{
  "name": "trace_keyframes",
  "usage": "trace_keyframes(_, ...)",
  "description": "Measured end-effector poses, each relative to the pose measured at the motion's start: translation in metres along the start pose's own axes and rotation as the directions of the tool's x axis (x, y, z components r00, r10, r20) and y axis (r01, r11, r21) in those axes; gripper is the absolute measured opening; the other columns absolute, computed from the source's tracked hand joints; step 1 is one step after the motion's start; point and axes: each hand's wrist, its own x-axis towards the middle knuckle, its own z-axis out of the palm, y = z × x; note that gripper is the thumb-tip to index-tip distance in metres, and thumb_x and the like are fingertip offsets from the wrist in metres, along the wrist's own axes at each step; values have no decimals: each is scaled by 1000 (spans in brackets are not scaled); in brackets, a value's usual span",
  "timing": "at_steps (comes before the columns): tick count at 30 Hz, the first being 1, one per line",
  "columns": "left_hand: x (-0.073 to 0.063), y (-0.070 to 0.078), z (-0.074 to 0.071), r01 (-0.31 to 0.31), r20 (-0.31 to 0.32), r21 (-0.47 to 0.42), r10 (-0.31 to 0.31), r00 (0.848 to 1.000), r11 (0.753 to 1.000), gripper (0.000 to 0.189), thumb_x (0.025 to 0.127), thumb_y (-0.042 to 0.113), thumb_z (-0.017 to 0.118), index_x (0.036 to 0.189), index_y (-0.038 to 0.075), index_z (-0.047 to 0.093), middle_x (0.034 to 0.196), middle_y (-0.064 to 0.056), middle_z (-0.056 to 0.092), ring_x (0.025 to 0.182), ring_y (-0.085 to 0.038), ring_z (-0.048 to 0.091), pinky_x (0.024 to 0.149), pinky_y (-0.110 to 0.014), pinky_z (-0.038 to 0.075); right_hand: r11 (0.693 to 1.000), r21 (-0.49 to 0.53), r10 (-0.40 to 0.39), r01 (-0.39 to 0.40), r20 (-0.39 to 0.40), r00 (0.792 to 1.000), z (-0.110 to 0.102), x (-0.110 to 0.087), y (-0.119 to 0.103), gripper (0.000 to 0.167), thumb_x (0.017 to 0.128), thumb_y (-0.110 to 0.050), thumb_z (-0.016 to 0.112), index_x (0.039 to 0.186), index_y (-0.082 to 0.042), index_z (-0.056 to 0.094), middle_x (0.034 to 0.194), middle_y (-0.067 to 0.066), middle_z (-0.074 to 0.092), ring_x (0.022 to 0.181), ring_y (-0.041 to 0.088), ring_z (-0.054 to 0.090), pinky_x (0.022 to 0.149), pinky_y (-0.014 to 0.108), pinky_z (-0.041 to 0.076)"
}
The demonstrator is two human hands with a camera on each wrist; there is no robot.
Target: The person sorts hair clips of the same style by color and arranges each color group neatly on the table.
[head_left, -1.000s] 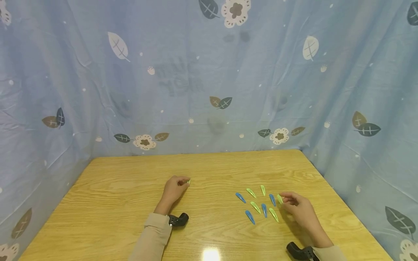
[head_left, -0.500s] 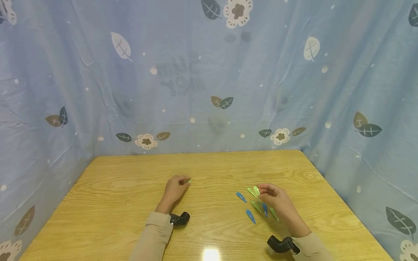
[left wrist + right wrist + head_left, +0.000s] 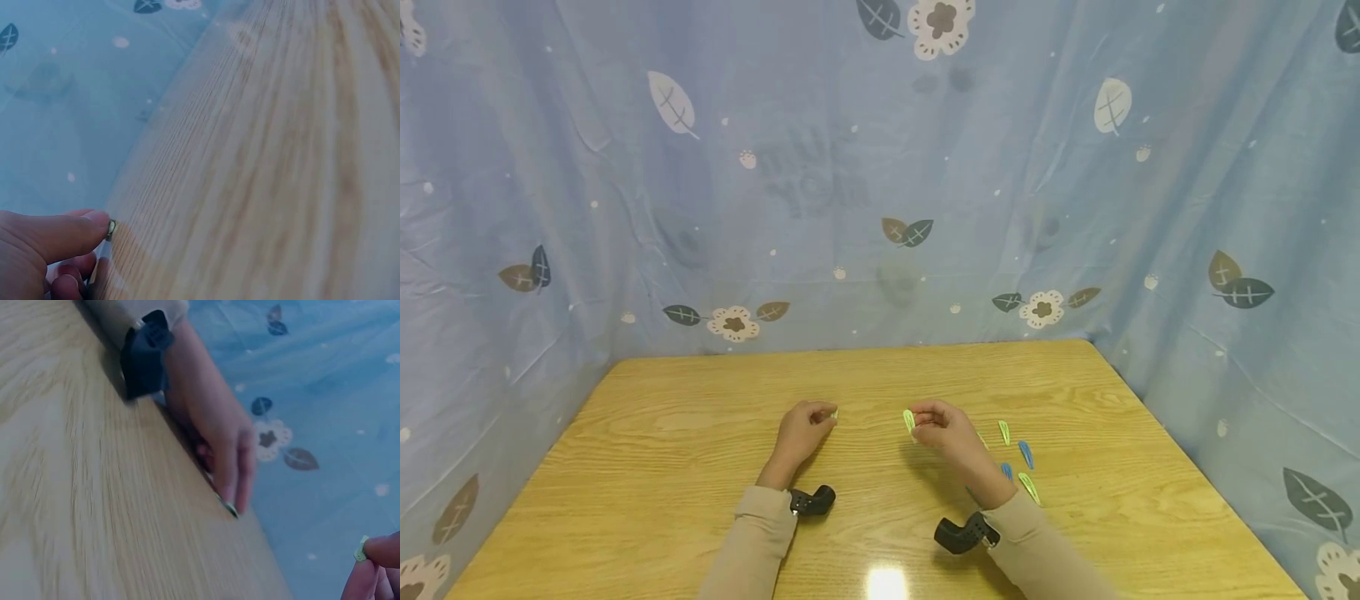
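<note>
My left hand (image 3: 801, 432) stays low over the middle of the table, pinching a green hair clip (image 3: 835, 414) between thumb and finger; only its end shows in the left wrist view. To its right, my right hand (image 3: 951, 432) pinches a green snap hair clip (image 3: 909, 421) above the wood, apart from the left hand. In the right wrist view this green clip (image 3: 360, 550) sticks out at the lower right, and the left hand (image 3: 225, 450) appears beyond it.
Behind the right hand lie a green clip (image 3: 1003, 432), a blue clip (image 3: 1026, 454) and another green clip (image 3: 1029, 488). More clips are partly hidden by the right forearm. A patterned blue curtain (image 3: 850, 283) borders the wooden table (image 3: 700, 417).
From the right side of the clips, my right hand has carried its green clip left, passing over the others, toward the left hand. The left hand has hardly moved and keeps its pinch.
</note>
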Motion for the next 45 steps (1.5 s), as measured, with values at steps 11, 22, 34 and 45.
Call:
trace_keyframes(11, -1, -5, -2, -8, 4, -20, 8, 1000, 1000, 23, 88, 11, 69, 110, 5, 72, 87, -4, 59, 77, -17, 51, 66, -33, 44, 999, 21, 42, -42, -12, 999, 47, 38, 14, 32, 87, 0, 61, 118, 6, 56, 94, 10, 56, 80, 16, 54, 76, 37, 49)
trace_keyframes(22, 1, -4, 0, -27, -21, -32, 26, 999, 999, 20, 85, 8, 71, 104, 4, 73, 81, -3, 58, 73, -15, 51, 65, -31, 43, 999, -8, 49, -49, -47, 998, 73, 70, 31, 29, 84, 8, 61, 112, 9, 58, 89, 11, 57, 75, 15, 55, 69, 29, 52)
trace_keyframes(34, 1, -1, -2, -23, -28, -25, 22, 999, 999, 20, 86, 8, 70, 105, 4, 73, 84, -4, 60, 75, -15, 53, 66, -32, 44, 991, -108, 76, -83, -69, 995, 91, 89, 25, 27, 83, 8, 60, 110, 9, 59, 89, 12, 57, 71, 17, 55, 67, 31, 53)
trace_keyframes(45, 1, -2, -2, -30, -32, -10, 29, 999, 1000, 19, 85, 8, 70, 104, 4, 73, 80, -3, 57, 70, -15, 49, 63, -30, 42, 955, -253, 128, -155, -120, 985, 98, 97, 19, 24, 77, 8, 59, 100, 6, 63, 80, 12, 60, 65, 18, 62, 61, 30, 53)
